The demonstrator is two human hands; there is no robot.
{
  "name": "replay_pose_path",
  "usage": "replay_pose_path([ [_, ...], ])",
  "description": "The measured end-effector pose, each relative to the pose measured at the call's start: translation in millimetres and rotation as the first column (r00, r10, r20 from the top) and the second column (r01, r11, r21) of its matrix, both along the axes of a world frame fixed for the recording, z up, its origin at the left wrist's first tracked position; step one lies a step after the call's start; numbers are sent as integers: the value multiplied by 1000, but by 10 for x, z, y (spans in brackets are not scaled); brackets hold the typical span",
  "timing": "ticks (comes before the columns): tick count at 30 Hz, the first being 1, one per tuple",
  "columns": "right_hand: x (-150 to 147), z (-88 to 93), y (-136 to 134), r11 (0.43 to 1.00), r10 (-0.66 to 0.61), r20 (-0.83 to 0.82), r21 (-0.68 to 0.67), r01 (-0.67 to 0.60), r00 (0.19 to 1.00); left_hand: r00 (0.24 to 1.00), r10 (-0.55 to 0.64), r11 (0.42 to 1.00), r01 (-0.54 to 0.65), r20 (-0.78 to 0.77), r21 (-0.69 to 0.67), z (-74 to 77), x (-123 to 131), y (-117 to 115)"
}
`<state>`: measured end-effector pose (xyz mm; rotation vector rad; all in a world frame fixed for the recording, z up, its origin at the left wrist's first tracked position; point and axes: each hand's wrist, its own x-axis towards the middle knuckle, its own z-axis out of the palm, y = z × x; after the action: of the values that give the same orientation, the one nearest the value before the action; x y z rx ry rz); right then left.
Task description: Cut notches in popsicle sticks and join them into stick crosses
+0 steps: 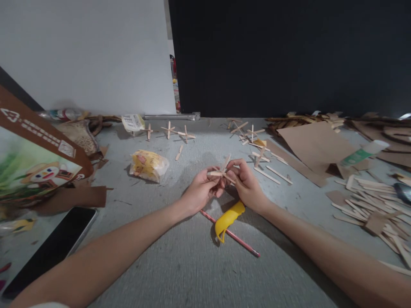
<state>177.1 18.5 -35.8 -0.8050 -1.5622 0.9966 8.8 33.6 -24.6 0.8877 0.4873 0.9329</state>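
Left hand (203,188) and right hand (246,182), both nearly closed, jointly pinch crossed wooden sticks (218,173), the exact grip hard to see. Below them on the bench (180,269), a yellow tool (229,216) overlies a red pencil (242,244); stick crosses (168,129) sit beyond.
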Motion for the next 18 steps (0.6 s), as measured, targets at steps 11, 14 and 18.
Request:
replay_pose_path([
  [11, 4, 37, -20, 994, -100, -17, 53, 100, 995, 998, -3, 996, 9, -60, 90, 26, -8, -23],
  [14, 5, 41, -25, 994, -96, -22, 55, 97, 995, 997, 29, 992, -19, -72, 126, 28, -4, -25],
  [18, 4, 47, -36, 993, -97, -22, 59, 98, 995, 988, 97, 979, -72, -121, 192, 41, -5, -32],
])
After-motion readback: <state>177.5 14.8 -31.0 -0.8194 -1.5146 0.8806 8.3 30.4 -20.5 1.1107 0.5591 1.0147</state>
